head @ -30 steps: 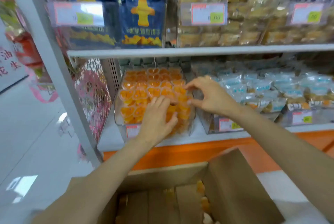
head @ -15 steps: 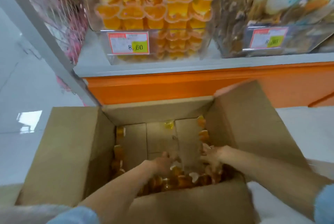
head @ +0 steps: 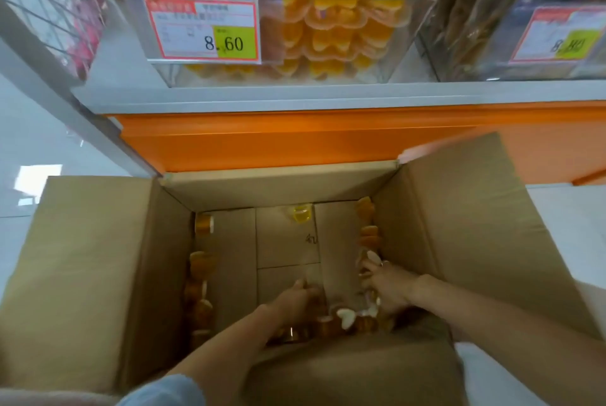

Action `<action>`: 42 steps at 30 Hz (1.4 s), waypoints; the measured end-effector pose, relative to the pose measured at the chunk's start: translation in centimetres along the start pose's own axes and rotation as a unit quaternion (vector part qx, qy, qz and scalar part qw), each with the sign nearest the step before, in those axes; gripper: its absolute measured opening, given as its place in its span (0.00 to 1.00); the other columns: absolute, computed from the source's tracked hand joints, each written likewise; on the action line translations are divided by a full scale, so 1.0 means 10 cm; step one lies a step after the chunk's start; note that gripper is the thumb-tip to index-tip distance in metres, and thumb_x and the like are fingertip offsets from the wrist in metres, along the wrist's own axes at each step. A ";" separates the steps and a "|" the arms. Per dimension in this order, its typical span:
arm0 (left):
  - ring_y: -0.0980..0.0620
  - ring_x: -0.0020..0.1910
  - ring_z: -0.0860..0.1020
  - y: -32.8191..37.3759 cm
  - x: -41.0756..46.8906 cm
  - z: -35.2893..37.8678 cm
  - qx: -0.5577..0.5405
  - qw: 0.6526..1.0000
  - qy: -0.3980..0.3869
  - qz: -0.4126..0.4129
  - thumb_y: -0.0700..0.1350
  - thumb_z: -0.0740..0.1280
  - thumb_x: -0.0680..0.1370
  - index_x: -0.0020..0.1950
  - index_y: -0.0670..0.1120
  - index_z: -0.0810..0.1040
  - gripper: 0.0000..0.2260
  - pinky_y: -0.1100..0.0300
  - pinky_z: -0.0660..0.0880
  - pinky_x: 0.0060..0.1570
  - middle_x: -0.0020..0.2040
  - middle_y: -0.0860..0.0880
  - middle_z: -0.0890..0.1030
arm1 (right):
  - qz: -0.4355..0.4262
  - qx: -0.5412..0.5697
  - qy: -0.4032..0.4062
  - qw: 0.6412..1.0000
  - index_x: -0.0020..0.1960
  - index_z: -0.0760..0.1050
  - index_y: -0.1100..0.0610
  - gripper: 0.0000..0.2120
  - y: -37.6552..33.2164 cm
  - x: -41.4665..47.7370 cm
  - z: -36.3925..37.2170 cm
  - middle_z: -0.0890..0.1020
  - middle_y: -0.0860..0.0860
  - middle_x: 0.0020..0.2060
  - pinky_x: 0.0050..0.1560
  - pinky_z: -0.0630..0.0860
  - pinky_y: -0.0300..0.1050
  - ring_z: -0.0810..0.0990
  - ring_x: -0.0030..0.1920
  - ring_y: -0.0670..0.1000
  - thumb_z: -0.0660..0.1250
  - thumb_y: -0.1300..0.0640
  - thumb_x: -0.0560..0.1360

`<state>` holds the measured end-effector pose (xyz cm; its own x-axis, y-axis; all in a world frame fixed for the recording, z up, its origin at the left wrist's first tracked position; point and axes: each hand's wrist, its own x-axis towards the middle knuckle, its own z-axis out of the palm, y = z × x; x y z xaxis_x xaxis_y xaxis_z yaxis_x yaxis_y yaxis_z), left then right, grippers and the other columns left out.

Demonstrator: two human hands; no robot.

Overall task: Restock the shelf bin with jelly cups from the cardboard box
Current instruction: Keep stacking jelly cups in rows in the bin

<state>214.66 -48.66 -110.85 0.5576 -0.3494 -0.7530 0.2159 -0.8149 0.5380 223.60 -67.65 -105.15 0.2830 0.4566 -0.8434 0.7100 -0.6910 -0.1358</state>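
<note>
Both forearms reach down from the near edge into the open cardboard box (head: 98, 258), the left one coming out of a pale blue sleeve (head: 164, 392). They angle inward, so the two hands sit close together low against the near wall. The left hand (head: 296, 299) is turned palm down with its fingers dipped among the jelly cups (head: 200, 277). Blur hides whether they grip anything, so I cannot tell. The right hand (head: 388, 287) lies near the right wall, its fingers (head: 369, 266) bent around a few pale-lidded cups, and more cups are heaped under the palm. The box stands on the floor in front of the shelf (head: 295, 95), flaps folded out to left and right, with much of its bottom bare. The loose cups lie tumbled along the left, right and near walls, mostly on their sides with lids facing different ways. One at the left wall lies with its lid toward the middle, and a yellow one (head: 303, 213) sits at the far wall. Above, the clear bin (head: 272, 44) on the shelf holds orange cups stacked in rows, rims upward. A price tag (head: 203, 31) reading 8.60 is fixed to its front.
</note>
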 end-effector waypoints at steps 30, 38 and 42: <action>0.55 0.57 0.73 1.41 -2.99 -2.73 -0.087 0.755 0.591 0.268 0.43 0.73 0.72 0.68 0.55 0.66 0.28 0.73 0.71 0.46 0.59 0.56 0.71 | -0.083 0.234 0.694 0.676 0.37 0.72 0.44 0.17 -0.49 -2.18 -3.64 0.77 0.54 0.49 0.49 0.62 0.30 0.71 0.51 0.45 0.75 0.63 0.63; 0.53 0.53 0.73 1.26 -2.76 -2.92 -0.088 0.736 0.636 0.212 0.43 0.75 0.69 0.63 0.47 0.72 0.25 0.78 0.68 0.44 0.58 0.48 0.73 | -0.036 0.229 0.657 0.718 0.39 0.77 0.44 0.12 -0.24 -1.78 -4.03 0.82 0.51 0.49 0.63 0.71 0.52 0.77 0.56 0.56 0.76 0.58 0.63; 0.51 0.55 0.73 1.26 -2.72 -2.94 -0.090 0.738 0.635 0.210 0.44 0.75 0.69 0.62 0.48 0.72 0.23 0.65 0.71 0.52 0.57 0.49 0.72 | -0.049 0.185 0.653 0.733 0.56 0.79 0.53 0.18 -0.25 -1.86 -4.05 0.80 0.51 0.56 0.63 0.67 0.45 0.74 0.60 0.54 0.74 0.62 0.66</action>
<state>225.80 -35.84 -72.43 0.8819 0.2555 0.3961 -0.1506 -0.6437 0.7503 242.64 -51.70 -68.04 0.7902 0.4934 0.3635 0.6124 -0.6135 -0.4986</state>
